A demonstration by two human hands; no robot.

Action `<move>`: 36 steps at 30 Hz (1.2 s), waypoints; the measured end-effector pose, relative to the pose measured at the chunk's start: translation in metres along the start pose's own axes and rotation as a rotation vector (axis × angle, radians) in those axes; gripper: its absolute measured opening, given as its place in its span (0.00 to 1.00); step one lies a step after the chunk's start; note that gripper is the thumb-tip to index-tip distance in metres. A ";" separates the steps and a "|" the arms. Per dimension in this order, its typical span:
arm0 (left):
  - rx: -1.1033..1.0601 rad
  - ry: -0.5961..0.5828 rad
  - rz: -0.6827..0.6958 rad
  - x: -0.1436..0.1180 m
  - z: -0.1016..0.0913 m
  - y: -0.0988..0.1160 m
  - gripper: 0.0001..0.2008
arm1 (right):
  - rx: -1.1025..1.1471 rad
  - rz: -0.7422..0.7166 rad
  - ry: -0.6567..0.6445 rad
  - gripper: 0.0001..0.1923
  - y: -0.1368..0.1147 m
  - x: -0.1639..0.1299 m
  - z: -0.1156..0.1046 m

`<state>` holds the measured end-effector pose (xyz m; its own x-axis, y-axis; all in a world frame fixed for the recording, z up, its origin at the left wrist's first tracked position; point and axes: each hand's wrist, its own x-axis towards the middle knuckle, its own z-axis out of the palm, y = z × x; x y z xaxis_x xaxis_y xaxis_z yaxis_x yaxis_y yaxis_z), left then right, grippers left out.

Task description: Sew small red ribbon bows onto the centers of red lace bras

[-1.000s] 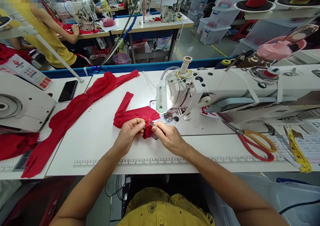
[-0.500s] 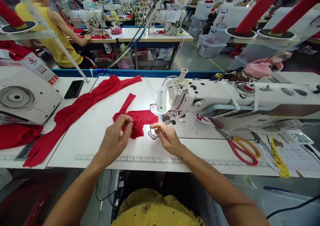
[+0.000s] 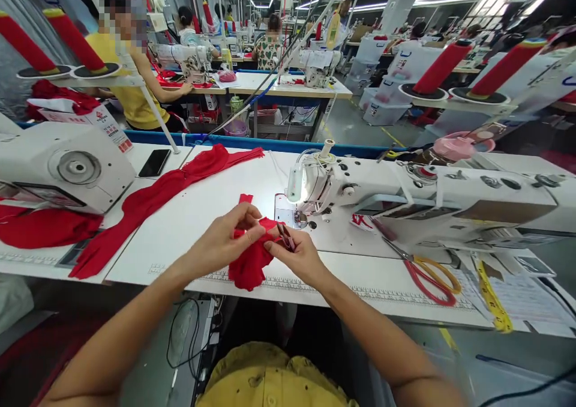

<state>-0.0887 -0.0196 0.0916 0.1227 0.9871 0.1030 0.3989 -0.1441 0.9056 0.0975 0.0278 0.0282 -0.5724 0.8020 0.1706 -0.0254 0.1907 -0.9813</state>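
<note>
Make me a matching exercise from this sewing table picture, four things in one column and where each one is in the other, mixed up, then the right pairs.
Things:
1. small red fabric piece
2. scissors
3. phone
4. yellow tape measure

Places:
A. flat on the table by the left-hand machine
B. held between both hands, in front of the needle
C. far right of the table, near its front edge
D. on the table just right of the sewing machine head, handles red and orange

Pairs: 1-B, 2-D, 3-A, 4-C
</note>
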 end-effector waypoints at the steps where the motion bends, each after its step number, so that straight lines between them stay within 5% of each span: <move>1: -0.018 0.059 -0.030 -0.006 0.010 -0.005 0.11 | 0.001 0.002 0.039 0.13 0.002 -0.003 -0.002; 5: 0.034 0.123 -0.030 -0.022 0.027 -0.010 0.07 | -0.052 0.006 0.179 0.12 -0.007 -0.015 -0.008; 8: 0.200 0.154 0.212 -0.020 0.012 0.011 0.03 | -0.061 -0.032 0.217 0.11 -0.025 -0.025 -0.010; 11: 0.267 0.025 0.317 -0.012 -0.004 0.035 0.07 | -0.028 -0.083 0.242 0.11 -0.039 -0.035 -0.009; 16: -0.044 -0.214 -0.005 0.000 0.017 0.015 0.10 | 0.063 0.066 0.258 0.13 -0.020 -0.043 -0.013; 20: -0.336 -0.223 -0.217 -0.002 0.046 -0.019 0.14 | 0.064 0.179 0.184 0.13 0.004 -0.048 -0.020; 27: -0.279 -0.254 -0.173 0.003 0.050 -0.020 0.14 | 0.003 0.162 0.189 0.13 0.000 -0.050 -0.031; 36: -0.200 -0.282 -0.111 0.006 0.052 -0.019 0.10 | 0.233 0.246 0.190 0.16 -0.001 -0.046 -0.031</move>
<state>-0.0481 -0.0146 0.0532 0.3451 0.9340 -0.0929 0.2420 0.0072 0.9703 0.1492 0.0080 0.0242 -0.4227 0.9027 -0.0806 -0.1042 -0.1367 -0.9851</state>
